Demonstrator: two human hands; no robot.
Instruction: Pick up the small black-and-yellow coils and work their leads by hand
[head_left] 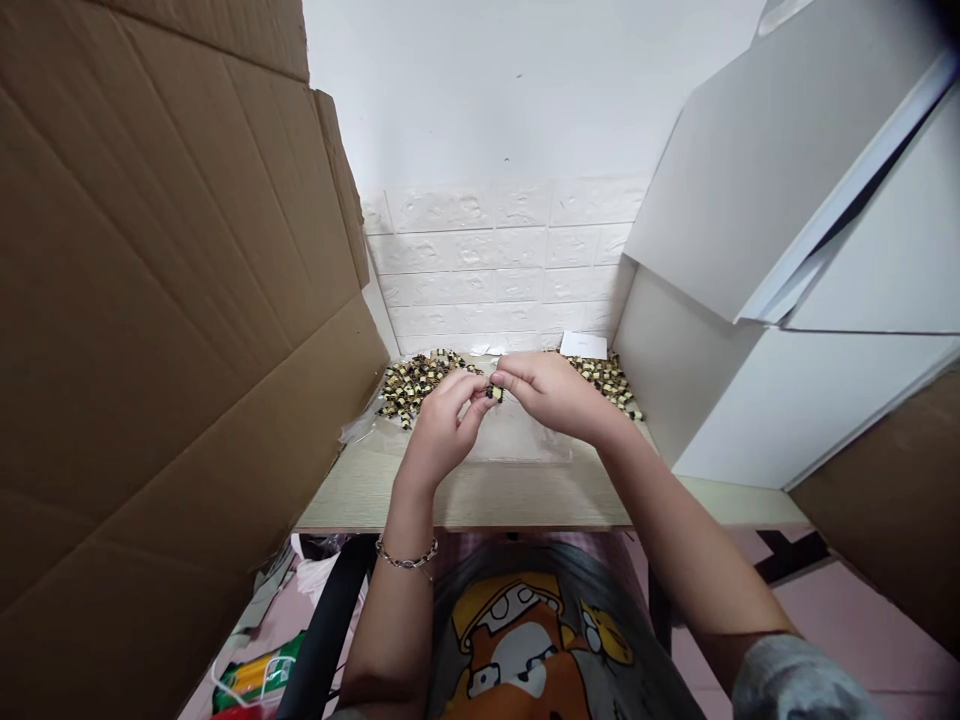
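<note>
Close together over the middle of the table, my left hand (pixel 448 418) and my right hand (pixel 551 392) meet at the fingertips. Pinched between the left thumb and fingers is a small yellow-and-black component (pixel 495 393), which looks like a tiny transformer. The right thumb and fingers are closed right at its upper edge; what they grip, if anything, is hidden. A pile of similar components (pixel 420 388) lies beside the left hand. Another pile (pixel 606 380) is partly behind the right hand and wrist.
Under the hands, a clear plastic sheet (pixel 517 440) covers part of the pale wooden table (pixel 525 495). A white card (pixel 584 345) rests at the right pile. Cardboard (pixel 187 300) walls in the left side, white cabinets (pixel 712 300) the right. A white brick-patterned wall (pixel 495 240) stands behind.
</note>
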